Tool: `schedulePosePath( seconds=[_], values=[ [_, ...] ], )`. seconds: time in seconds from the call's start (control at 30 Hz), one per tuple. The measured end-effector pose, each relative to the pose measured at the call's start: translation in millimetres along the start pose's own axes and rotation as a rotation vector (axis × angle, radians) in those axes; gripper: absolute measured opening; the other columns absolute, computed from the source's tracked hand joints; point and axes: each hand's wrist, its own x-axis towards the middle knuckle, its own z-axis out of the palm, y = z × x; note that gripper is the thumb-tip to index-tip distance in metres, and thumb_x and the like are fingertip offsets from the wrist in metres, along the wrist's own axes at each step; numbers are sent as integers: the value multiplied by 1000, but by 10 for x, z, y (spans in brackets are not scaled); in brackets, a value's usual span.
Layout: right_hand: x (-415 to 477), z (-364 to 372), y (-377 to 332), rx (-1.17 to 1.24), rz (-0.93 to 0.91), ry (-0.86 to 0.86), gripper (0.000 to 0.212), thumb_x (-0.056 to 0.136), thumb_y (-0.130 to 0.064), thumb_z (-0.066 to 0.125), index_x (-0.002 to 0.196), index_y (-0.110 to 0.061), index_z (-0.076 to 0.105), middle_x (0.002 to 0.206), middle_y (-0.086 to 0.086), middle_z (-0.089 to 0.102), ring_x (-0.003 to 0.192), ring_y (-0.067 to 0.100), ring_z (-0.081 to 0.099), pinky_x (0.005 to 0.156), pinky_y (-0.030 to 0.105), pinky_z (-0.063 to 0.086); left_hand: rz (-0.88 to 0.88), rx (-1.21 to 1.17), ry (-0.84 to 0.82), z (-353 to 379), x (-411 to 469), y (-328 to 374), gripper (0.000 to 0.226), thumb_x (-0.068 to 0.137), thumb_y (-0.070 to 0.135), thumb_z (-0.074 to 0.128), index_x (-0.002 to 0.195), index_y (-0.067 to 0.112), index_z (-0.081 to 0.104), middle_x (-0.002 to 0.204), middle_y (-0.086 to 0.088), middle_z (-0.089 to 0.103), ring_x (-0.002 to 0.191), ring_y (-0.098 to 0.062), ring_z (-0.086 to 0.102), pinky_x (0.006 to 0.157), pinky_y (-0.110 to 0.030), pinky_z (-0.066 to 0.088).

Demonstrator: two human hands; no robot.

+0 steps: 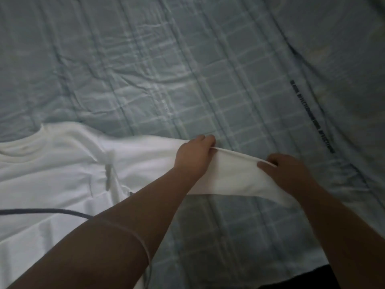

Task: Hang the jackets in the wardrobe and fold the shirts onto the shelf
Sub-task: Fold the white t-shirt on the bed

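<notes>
Left grip [194, 157] and right grip [289, 172] each pinch the edge of the short sleeve [235, 176] stretched between them, lifted slightly. The white cotton T-shirt [62, 163] lies flat left of the left grip, and the pale blue checked bedsheet [229, 90] spreads beyond. Best done with even tension: carry the sleeve leftward over the body, edge straight.

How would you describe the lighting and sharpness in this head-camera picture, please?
Head view: dim and soft throughout; the white T-shirt is brightest, its folds washed out; the checked bedsheet darkens toward the corners, its stripes bowed by the wide lens; the left hand and right hand, pinching the sleeve, are underexposed.
</notes>
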Motion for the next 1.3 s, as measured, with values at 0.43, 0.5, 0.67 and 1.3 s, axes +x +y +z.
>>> schedulePosePath(
  seconds=[0.43, 0.5, 0.67, 1.3],
  values=[
    [-68, 268, 378, 311, 382, 155, 15, 88, -20, 65, 94, -7, 65, 86, 12, 61, 84, 26, 57, 74, 33, 39, 72, 95, 62, 376, -363, 9, 60, 70, 10, 63, 129, 14, 55, 136, -15, 51, 117, -35, 51, 96, -46, 45],
    [-142, 336, 344, 401, 418, 270, 14, 86, -15, 66, 96, -7, 61, 87, 12, 60, 85, 27, 59, 74, 35, 42, 158, 145, -18, 458, -483, -13, 59, 73, 20, 55, 132, 13, 55, 140, -15, 51, 127, -36, 48, 103, -47, 41],
    [-224, 388, 251, 501, 435, 504, 17, 86, -14, 64, 101, -11, 56, 92, 6, 55, 85, 20, 50, 72, 26, 31, 176, 309, -78, 633, -519, -78, 60, 91, 37, 37, 149, 21, 39, 158, -10, 33, 145, -33, 28, 118, -54, 21],
    [-834, 455, -1286, 1122, 38, 158, 32, 99, -33, 38, 92, -17, 64, 91, 7, 73, 73, 18, 66, 62, 31, 52, -730, -1650, -99, -167, -741, 515, 50, 100, 51, 39, 106, 10, 67, 91, -8, 72, 81, -28, 65, 78, -44, 55]
  ],
)
